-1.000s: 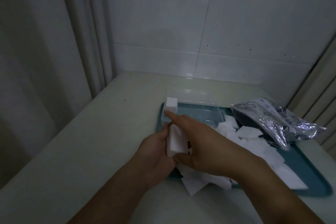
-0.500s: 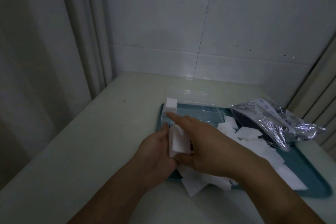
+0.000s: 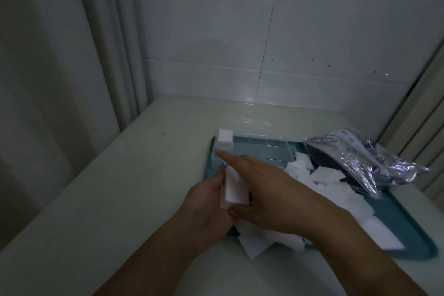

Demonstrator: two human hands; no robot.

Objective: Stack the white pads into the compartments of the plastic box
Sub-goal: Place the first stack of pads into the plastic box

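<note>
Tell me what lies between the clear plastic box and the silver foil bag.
In the head view, loose white pads lie on the teal tray between the plastic box and the foil bag.

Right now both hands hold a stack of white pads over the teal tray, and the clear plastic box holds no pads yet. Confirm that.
Not quite: the head view shows a stack of white pads already in the clear plastic box's far-left corner. Both hands do hold another stack over the teal tray.

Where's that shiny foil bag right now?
The foil bag lies at the right of the head view, on the far right end of the teal tray, just beyond the loose white pads.
</note>
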